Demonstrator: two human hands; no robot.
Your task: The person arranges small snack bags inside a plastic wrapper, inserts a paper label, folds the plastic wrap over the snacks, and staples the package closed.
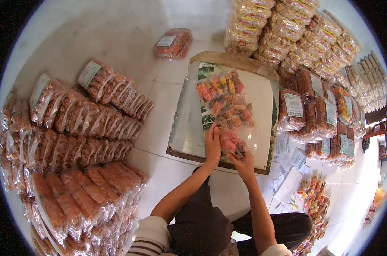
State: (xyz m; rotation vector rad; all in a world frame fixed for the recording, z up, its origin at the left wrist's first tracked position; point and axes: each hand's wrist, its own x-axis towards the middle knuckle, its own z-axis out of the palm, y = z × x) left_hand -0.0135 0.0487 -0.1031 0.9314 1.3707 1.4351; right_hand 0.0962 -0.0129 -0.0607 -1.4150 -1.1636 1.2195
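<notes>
On the tiled floor (159, 104), a worn board (264, 102) lies before the seated person, with clear packets of pink and yellow snacks (234, 116) in a column on it. The nearest, a pink packet (231, 141), is at the board's near edge. The right hand's (243, 164) grip pinches its near end; the left hand (212, 144) rests along its left side, though I cannot tell whether that grip presses it. Brown packets (80, 113) are stacked to the left.
</notes>
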